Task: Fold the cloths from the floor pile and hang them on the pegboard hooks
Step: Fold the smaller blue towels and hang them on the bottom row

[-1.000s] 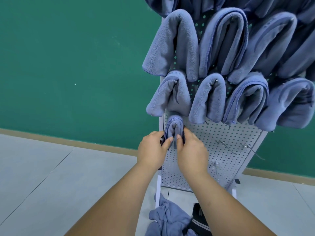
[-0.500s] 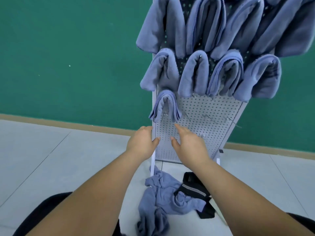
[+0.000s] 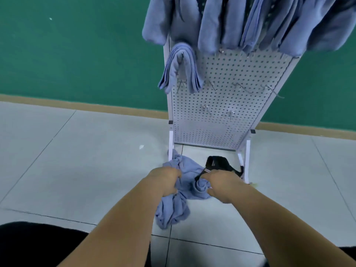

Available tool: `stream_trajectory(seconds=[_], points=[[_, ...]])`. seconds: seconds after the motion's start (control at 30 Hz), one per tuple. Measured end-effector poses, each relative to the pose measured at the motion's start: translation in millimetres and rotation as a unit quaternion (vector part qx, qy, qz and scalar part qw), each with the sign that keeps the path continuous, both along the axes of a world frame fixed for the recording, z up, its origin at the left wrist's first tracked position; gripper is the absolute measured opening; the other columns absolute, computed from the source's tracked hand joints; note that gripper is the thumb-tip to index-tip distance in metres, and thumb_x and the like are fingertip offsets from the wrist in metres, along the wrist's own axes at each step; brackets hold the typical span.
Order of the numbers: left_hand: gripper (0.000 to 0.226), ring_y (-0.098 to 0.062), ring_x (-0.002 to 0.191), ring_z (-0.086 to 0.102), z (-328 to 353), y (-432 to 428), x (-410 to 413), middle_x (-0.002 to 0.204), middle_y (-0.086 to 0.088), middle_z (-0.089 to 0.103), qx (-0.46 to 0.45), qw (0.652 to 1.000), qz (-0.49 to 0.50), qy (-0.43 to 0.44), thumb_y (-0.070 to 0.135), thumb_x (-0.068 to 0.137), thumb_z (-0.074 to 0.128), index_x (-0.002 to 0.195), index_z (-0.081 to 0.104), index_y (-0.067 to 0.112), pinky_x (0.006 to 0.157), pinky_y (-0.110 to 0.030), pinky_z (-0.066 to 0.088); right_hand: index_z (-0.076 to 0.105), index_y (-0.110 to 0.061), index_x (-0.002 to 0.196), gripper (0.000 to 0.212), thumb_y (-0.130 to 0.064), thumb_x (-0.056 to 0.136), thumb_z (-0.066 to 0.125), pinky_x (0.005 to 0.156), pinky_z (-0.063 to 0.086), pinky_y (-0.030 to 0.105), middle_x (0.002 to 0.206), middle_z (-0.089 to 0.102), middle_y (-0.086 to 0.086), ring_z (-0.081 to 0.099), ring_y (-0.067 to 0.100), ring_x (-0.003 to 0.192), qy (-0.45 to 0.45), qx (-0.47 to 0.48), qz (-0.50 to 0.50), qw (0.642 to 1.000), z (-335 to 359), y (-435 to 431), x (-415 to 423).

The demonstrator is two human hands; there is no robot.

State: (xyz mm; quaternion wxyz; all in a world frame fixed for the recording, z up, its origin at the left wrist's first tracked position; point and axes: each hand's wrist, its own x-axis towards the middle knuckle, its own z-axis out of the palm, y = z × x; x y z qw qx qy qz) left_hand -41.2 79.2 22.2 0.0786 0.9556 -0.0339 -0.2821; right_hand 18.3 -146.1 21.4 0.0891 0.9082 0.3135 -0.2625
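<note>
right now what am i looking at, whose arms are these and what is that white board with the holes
There is no machine here: these are a person's two bare arms, filmed by one camera worn on their head, looking forward and down. The white board with holes is a pegboard standing on a tiled floor against a green wall. Folded blue cloths hang across its top, one more folded cloth hangs on a hook at the left below them, and several wire hooks are bare. On the floor at its foot lie a crumpled blue cloth and a black item I cannot identify. The left hand and right hand both grip the crumpled blue cloth.
</note>
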Motion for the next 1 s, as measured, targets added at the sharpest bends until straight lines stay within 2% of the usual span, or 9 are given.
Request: stream_trajectory(seconds=[0.2,0.37,0.47,0.53,0.67,0.73,0.8,0.9,1.0], points=[[0.053,-0.029,0.126,0.06,-74.3,-1.6,-24.5,0.142,-0.006,0.057,0.008,0.989,0.135,0.065,0.035,0.102,0.06,0.151,0.045,0.027,0.097,-0.037,0.049,0.037,-0.03,0.156,0.057,-0.044,0.104,0.056,0.098,0.049,0.04,0.156,0.043,0.006,0.051,0.033,0.135,0.081,0.002,0.0,0.997,-80.7,0.8,-18.9],[0.062,-0.033,0.121,0.061,-113.1,-2.7,-43.4,0.135,-0.01,0.053,0.0,0.972,0.224,0.074,0.034,0.101,0.057,0.158,0.034,0.035,0.097,-0.041,0.053,0.032,-0.035,0.161,0.061,-0.039,0.104,0.057,0.104,0.049,0.041,0.16,0.037,0.005,0.049,0.031,0.139,0.12,0.045,0.001,0.992,-108.7,15.1,-21.2],[0.056,-0.032,0.119,0.063,-131.7,-6.5,-49.2,0.134,-0.009,0.061,-0.029,0.959,0.27,0.08,0.024,0.095,0.062,0.149,0.051,0.029,0.096,-0.037,0.054,0.035,-0.033,0.161,0.061,-0.035,0.104,0.057,0.106,0.048,0.04,0.16,0.039,0.003,0.049,0.028,0.14,0.133,0.067,0.0,0.989,-114.6,24.4,-17.7],[0.032,-0.031,0.105,0.066,-136.8,-9.4,-52.6,0.121,-0.011,0.069,-0.046,0.953,0.292,0.068,0.026,0.098,0.056,0.129,0.065,0.02,0.087,-0.032,0.052,0.037,-0.031,0.16,0.06,-0.035,0.104,0.058,0.107,0.048,0.038,0.16,0.041,0.002,0.05,0.026,0.14,0.135,0.081,0.002,0.987,-116.1,31.3,-14.8],[0.015,-0.027,0.091,0.065,-140.3,-4.1,-54.5,0.098,-0.005,0.066,-0.149,0.938,0.311,-0.024,0.033,0.096,0.068,0.098,0.073,0.02,0.083,-0.034,0.054,0.05,-0.028,0.148,0.056,-0.046,0.098,0.066,0.099,0.052,0.036,0.143,0.059,-0.001,0.059,0.023,0.126,0.164,0.118,-0.032,0.979,-111.4,45.6,-9.4],[0.013,-0.023,0.093,0.061,-135.3,3.7,-48.7,0.099,0.0,0.058,-0.212,0.916,0.324,-0.104,0.034,0.087,0.081,0.092,0.076,0.023,0.088,-0.034,0.052,0.06,-0.028,0.137,0.054,-0.05,0.09,0.073,0.096,0.055,0.039,0.128,0.068,-0.002,0.065,0.021,0.116,0.194,0.163,-0.076,0.964,-105.5,49.8,-6.5],[0.016,-0.018,0.098,0.06,-119.8,11.8,-38.5,0.104,0.001,0.059,-0.26,0.892,0.335,-0.159,0.032,0.084,0.086,0.092,0.076,0.023,0.092,-0.028,0.048,0.068,-0.029,0.124,0.039,-0.04,0.089,0.077,0.089,0.056,0.035,0.107,0.074,-0.002,0.068,0.018,0.101,0.207,0.223,-0.114,0.946,-96.0,53.0,-1.6],[0.018,-0.002,0.074,0.058,-80.9,19.1,-20.1,0.084,0.009,0.063,-0.32,0.867,0.356,-0.14,0.028,0.091,0.081,0.086,0.065,0.019,0.073,-0.02,0.045,0.07,-0.031,0.097,0.013,-0.029,0.088,0.079,0.069,0.05,0.026,0.078,0.07,-0.005,0.062,0.01,0.074,0.197,0.305,-0.172,0.916,-74.3,51.8,8.0],[0.023,-0.005,0.054,0.049,-42.4,23.3,0.4,0.068,0.006,0.057,-0.335,0.875,0.333,-0.102,0.023,0.094,0.077,0.087,0.055,0.019,0.059,-0.024,0.043,0.072,-0.033,0.094,0.013,-0.029,0.085,0.082,0.068,0.051,0.022,0.081,0.074,-0.007,0.065,0.005,0.073,0.173,0.341,-0.178,0.907,-38.6,43.9,19.6]])
